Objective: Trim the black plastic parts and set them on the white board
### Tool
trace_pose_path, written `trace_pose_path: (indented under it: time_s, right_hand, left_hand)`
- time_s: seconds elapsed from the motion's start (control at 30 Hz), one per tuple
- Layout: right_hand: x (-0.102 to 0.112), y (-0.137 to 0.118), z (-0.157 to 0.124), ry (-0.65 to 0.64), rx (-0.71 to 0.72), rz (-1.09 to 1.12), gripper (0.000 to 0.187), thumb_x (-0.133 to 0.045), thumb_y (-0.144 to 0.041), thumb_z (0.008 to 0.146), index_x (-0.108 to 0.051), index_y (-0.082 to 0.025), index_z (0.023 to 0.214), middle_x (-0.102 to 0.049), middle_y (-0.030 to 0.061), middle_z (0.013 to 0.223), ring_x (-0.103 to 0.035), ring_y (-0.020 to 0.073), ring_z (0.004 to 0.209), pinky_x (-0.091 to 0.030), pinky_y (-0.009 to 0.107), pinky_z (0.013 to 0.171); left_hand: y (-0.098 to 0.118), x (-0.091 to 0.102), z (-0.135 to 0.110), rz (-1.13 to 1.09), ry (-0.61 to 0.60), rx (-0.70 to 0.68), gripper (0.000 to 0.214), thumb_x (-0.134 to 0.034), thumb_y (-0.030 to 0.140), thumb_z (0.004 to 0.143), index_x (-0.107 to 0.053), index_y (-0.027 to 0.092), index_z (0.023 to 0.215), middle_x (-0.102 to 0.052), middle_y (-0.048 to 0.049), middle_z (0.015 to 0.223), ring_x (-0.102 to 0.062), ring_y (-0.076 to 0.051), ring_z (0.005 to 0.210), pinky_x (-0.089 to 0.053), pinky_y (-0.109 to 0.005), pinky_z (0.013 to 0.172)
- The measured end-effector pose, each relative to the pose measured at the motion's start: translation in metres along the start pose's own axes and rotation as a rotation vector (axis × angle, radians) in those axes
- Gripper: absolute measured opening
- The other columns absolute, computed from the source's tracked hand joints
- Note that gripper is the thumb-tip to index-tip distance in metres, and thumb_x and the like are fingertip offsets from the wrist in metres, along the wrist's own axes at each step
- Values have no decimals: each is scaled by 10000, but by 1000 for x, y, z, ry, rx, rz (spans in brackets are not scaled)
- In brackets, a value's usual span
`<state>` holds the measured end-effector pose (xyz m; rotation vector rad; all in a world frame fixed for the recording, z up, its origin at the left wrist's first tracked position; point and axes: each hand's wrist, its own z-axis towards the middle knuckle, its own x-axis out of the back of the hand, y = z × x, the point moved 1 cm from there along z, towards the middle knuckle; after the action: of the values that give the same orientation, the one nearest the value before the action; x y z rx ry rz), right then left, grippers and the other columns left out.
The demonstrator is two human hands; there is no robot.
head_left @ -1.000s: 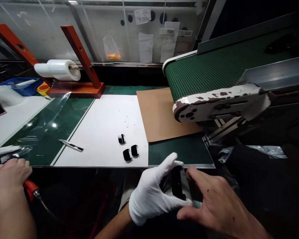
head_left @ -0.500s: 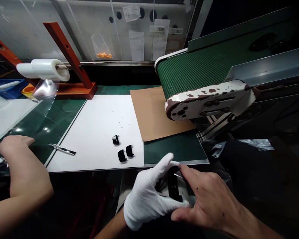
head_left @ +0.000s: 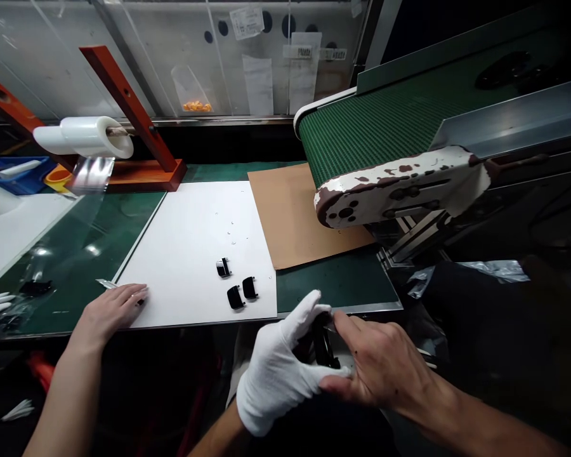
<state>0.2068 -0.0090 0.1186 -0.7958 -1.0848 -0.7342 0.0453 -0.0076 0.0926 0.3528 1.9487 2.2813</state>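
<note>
The white-gloved left hand [head_left: 276, 381] and bare right hand [head_left: 383, 362] clamp a black part [head_left: 322, 343]; ahead of the grip, 3 black pieces [head_left: 235, 297] lie on a white sheet [head_left: 185, 241]; the far labels [head_left: 304, 53] are unreadable.

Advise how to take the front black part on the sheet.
Pinch the black part by its long edges from the near side, over the white sheet's front edge: it lies flat, nearest that edge, with another black part to its right.

Left hand [head_left: 273, 381] in white fabric glove ending at wrist; right hand [head_left: 385, 365] ungloved; forearms [head_left: 476, 416] uncovered.
</note>
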Motion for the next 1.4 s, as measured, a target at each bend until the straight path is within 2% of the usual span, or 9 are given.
trace_pose_path:
  time_s: [0.27, 0.73, 0.9, 1.0, 1.17, 1.27, 1.4]
  right_hand:
    - [-2, 1, -1, 37, 14, -20, 915, -26, -753, 841, -658, -91, 833, -625, 54, 558, -615, 200, 452, -248, 317, 413]
    - [-9, 3, -1, 93, 53, -35, 762, -74, -677, 907, -575, -171, 637, -568, 26, 485, -507, 130, 405, -186, 295, 419]
    - [-7, 2, 3, 115, 92, 57, 705, -119, -633, 935, -564, -167, 649, -565, 19, 497, -532, 126, 428, -260, 275, 439]
    - [-5, 0, 5, 152, 36, 102, 680, -181, -702, 892, -546, -167, 683, -540, 6, 499, -535, 135, 428, -310, 262, 449]
    - [-4, 4, 4, 87, -146, 106, 661, -306, -798, 788, -521, -173, 779, -551, -4, 553, -545, 155, 432, -320, 263, 439]
    - [-4, 8, 1, 41, -180, 121, 666, -357, -800, 767, -523, -161, 857, -567, -6, 583, -550, 159, 439, -338, 267, 452]
    - [-4, 7, -2, -3, -164, 148, 692, -336, -819, 758, -525, -160, 858, -580, 0, 599, -577, 175, 461, -339, 277, 458]
  left_hand:
    - [-2, -1, 1, -22, 25, 32, 873, -875, 231, 569, -485, 201, 1350, -685, -64, 1153, -682, -212, 975, -555, -280, 922]
    - [-4, -1, 5, -78, 54, 124, 834, -866, 263, 583, -510, 152, 1329, -669, -112, 1176, -660, -260, 1039, -538, -341, 970]
    - [-4, -4, 8, -221, 38, 174, 872, -871, 254, 577, -478, 167, 1350, -661, -114, 1186, -635, -264, 1089, -519, -368, 991]
    - [-6, -2, 8, -295, 20, 115, 896, -865, 244, 597, -435, 207, 1382, -634, -100, 1225, -616, -252, 1119, -508, -362, 998]
    - [-12, 13, 6, -164, 39, 68, 901, -848, 278, 639, -387, 250, 1413, -602, -90, 1256, -579, -266, 1173, -469, -384, 1034]
    - [-13, 19, 6, -108, 12, 15, 895, -836, 278, 662, -366, 282, 1423, -586, -78, 1277, -588, -263, 1161, -463, -389, 1038]
    - [-12, 16, 6, 7, -1, -14, 919, -843, 253, 652, -350, 325, 1425, -608, -37, 1258, -609, -218, 1132, -481, -312, 1014]
